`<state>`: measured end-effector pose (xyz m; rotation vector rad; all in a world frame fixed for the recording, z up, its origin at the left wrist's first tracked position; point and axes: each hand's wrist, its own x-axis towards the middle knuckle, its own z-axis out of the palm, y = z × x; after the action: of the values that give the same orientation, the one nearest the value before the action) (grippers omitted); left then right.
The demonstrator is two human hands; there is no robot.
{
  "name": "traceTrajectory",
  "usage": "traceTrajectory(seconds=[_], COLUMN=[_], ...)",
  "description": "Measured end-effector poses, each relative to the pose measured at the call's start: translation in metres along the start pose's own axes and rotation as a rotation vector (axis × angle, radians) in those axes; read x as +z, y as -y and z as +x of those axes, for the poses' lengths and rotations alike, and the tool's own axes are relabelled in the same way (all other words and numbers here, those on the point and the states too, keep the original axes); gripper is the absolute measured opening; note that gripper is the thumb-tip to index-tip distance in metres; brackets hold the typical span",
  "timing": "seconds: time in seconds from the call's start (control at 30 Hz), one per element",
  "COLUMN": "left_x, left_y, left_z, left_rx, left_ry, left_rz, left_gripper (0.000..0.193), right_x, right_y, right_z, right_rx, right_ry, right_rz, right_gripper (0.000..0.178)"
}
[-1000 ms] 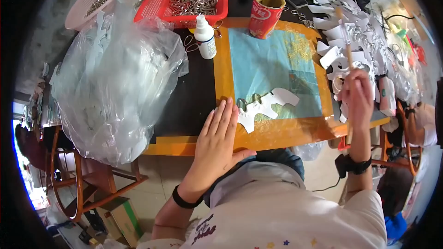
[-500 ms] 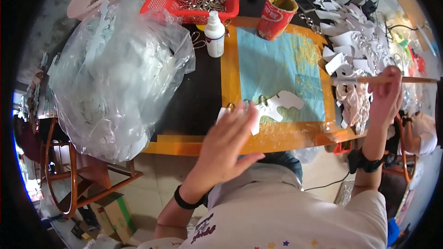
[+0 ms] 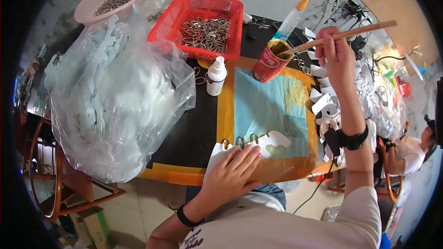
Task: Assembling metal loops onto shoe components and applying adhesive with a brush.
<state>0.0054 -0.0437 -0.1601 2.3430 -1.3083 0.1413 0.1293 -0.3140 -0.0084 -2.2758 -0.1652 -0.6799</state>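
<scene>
My right hand (image 3: pixel 337 55) is closed round the wooden handle of a long brush (image 3: pixel 369 29); its lower end dips inside a red cup (image 3: pixel 266 67) whose rim is coated with yellowish stuff. The cup leans a little at the far edge of a blue sheet (image 3: pixel 258 106). My left hand (image 3: pixel 233 173) lies flat, fingers stretched, over a white cut-out piece (image 3: pixel 277 140) at the sheet's near edge. Metal loops (image 3: pixel 240 141) poke out along the piece's far side, just beyond my fingertips. The palm hides part of the piece.
A white pump bottle (image 3: pixel 216 78) stands left of the sheet. Behind it is a red basket (image 3: pixel 159 32) of metal hooks. A large clear bag (image 3: pixel 115 110) of pale pieces fills the left. White pieces with metal hooks (image 3: pixel 325 103) pile up on the right. Another person (image 3: pixel 410 157) sits far right.
My right hand has brought the brush from the right side over to the cup and into it. My left hand has come down flat on the white piece. The view has shifted.
</scene>
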Motion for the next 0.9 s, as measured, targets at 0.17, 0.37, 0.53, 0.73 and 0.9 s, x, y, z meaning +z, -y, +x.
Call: traceTrajectory(seconds=[0.17,0.37,0.53,0.73,0.9], left_x=[-0.001,0.000,0.001,0.000,0.001], left_y=[0.002,0.003,0.001,0.001,0.001], left_z=[0.001,0.000,-0.001,-0.001,-0.003], left_rx=[-0.010,-0.001,-0.017,-0.013,-0.018], left_ry=[0.014,0.020,-0.002,-0.023,-0.036], left_rz=[-0.024,-0.037,-0.059,-0.066,-0.063], left_gripper=[0.066,0.065,0.066,0.065,0.064], right_x=[0.025,0.025,-0.010,-0.027,-0.032], right_y=[-0.026,-0.029,-0.038,-0.045,-0.046], right_z=[0.014,0.020,0.031,0.023,0.011], right_rx=[0.005,0.149,0.092,0.118,0.089], right_ry=[0.078,0.010,-0.177,-0.253,-0.197], right_rz=[-0.055,-0.025,0.256,0.352,0.325], right_gripper=[0.017,0.019,0.024,0.027,0.028])
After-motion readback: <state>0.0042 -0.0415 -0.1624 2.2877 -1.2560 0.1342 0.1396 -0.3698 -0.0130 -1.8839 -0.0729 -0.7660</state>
